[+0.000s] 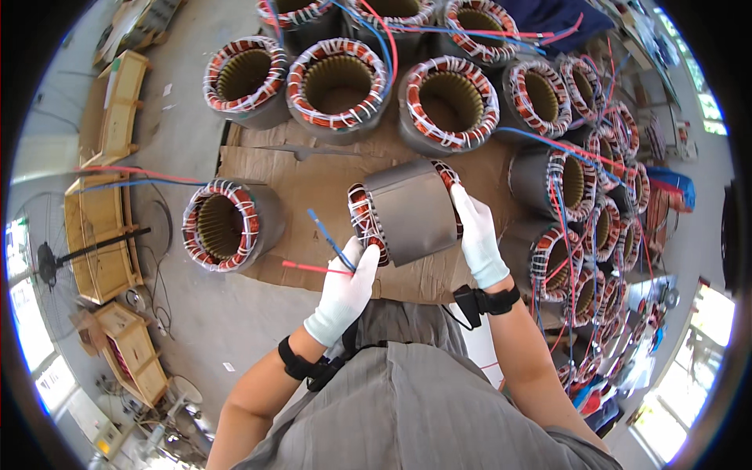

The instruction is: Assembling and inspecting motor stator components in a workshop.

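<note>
A grey motor stator point(412, 213) lies tipped on its side in front of me, over a brown cardboard sheet point(294, 207). Copper windings laced with white cord ring both of its ends. My left hand point(345, 291), in a white glove, is closed at the left winding's lower edge. A blue lead point(327, 233) and a red lead point(309, 268) stick out by its thumb and fingers. At the right end, my gloved right hand point(476, 233) grips the stator's rim, its fingertips partly hidden behind the winding.
Another stator point(270, 223) stands on the left, its leads trailing left. Several stators point(337, 90) line the far side, and more crowd the right with red and blue leads among them. Wooden crates point(98, 235) and a black fan point(48, 265) are on the far left.
</note>
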A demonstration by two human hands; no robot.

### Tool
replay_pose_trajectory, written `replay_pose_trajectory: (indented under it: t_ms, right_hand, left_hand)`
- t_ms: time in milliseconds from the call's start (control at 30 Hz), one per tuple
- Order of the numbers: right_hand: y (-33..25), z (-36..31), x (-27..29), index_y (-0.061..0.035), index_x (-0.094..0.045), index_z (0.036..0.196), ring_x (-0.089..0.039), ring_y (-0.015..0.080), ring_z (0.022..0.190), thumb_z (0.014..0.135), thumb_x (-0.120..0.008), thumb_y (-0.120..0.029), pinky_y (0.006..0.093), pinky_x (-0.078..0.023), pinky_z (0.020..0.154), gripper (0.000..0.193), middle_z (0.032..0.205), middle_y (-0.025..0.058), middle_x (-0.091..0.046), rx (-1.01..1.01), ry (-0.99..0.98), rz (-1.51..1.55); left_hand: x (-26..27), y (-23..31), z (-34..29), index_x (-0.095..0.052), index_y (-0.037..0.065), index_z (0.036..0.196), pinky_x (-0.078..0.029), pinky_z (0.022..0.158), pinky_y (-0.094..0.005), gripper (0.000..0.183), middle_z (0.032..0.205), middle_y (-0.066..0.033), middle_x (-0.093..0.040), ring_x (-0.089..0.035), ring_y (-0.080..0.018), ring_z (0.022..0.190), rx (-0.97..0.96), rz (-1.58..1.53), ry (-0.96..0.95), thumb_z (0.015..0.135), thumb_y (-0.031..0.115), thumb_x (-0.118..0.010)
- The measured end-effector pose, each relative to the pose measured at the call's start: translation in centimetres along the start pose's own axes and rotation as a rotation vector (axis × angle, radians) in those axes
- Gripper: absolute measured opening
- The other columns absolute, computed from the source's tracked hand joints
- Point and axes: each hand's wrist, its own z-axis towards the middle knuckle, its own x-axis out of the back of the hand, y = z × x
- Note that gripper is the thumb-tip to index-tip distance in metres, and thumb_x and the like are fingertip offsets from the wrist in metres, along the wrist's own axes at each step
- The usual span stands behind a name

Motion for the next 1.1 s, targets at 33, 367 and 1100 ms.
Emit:
replay_pose_trajectory:
  t_ms: [33,367,1100]
  right_hand:
    - [0.0,-0.1,0.0,-0.0001,-0.074,0.096,-0.047,0.0003,0.068,0.105,-0.061,-0.034,0.0209,-0.036,0.06,0.037,0.079,-0.009,-0.058,-0.008,0.004,-0.025]
    - [0.6,-1.5,0.9,-0.0004,-0.072,0.097,-0.048,0.0012,0.073,0.106,-0.059,-0.036,0.0214,-0.039,0.065,0.039,0.082,-0.0078,-0.059,0.042,-0.008,-0.123]
    - [-4.5,-8.7,-3.0,0.0026,-0.068,0.096,-0.059,0.0044,0.072,0.09,-0.07,-0.013,0.025,-0.05,0.067,0.017,0.075,0.0027,-0.066,0.1,0.07,-0.609]
  left_hand:
    - [0.1,-0.2,-0.1,-0.062,0.0,0.12,-0.047,0.081,-0.0274,0.023,0.1,0.0004,-0.065,-0.053,-0.0063,0.089,0.014,0.008,0.015,0.107,0.016,-0.053]
    - [-0.4,-2.0,-1.1,-0.061,0.0,0.121,-0.046,0.078,-0.0265,0.023,0.099,0.0017,-0.065,-0.052,-0.0056,0.086,-0.014,-0.064,0.046,0.106,0.016,-0.054]
    - [3.1,-0.9,2.8,-0.067,-0.003,0.106,-0.043,0.065,-0.0255,0.026,0.081,0.0035,-0.059,-0.05,-0.0056,0.072,0.267,-0.11,-0.034,0.102,0.02,-0.056]
